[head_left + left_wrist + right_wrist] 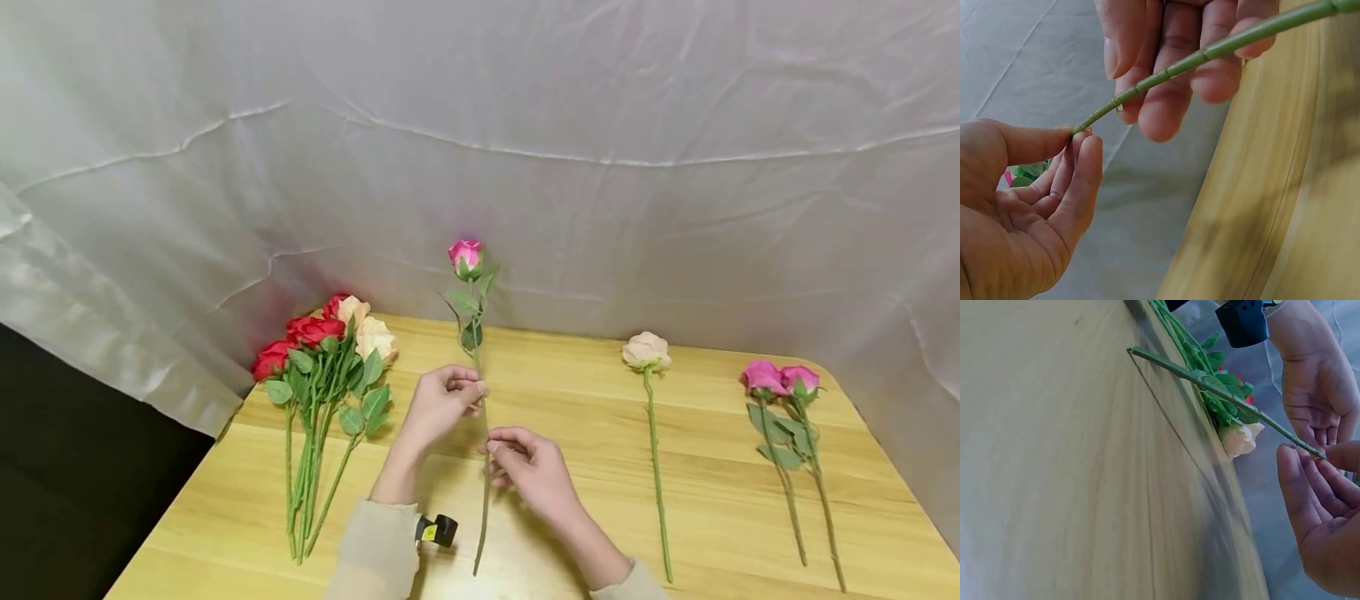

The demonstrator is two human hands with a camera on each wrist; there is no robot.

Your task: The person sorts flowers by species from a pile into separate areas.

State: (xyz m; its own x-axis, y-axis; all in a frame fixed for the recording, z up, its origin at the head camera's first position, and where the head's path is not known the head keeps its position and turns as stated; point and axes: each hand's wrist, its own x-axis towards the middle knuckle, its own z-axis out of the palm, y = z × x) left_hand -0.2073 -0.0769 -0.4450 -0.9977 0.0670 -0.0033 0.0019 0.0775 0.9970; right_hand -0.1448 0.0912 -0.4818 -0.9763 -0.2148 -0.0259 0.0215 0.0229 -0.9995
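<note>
A single pink rose (467, 259) with a long green stem (1175, 67) stands nearly upright in front of me, bloom at the top. My left hand (442, 407) pinches the stem around its middle, below the leaves, between thumb and fingertips. Lower down, my right hand (531, 472) pinches the same stem with thumb and fingers. The right wrist view shows the cut stem end poking out past the right hand (1329, 515), close over the tabletop. In the left wrist view the bloom is mostly hidden behind the left hand (1029, 212).
At the left of the wooden table (570, 400) lies a bunch of red roses (315, 331) and cream roses (375, 337). One pale rose (647, 351) lies right of centre. Two pink roses (765, 377) lie farther right. A grey curtain (555, 208) hangs behind.
</note>
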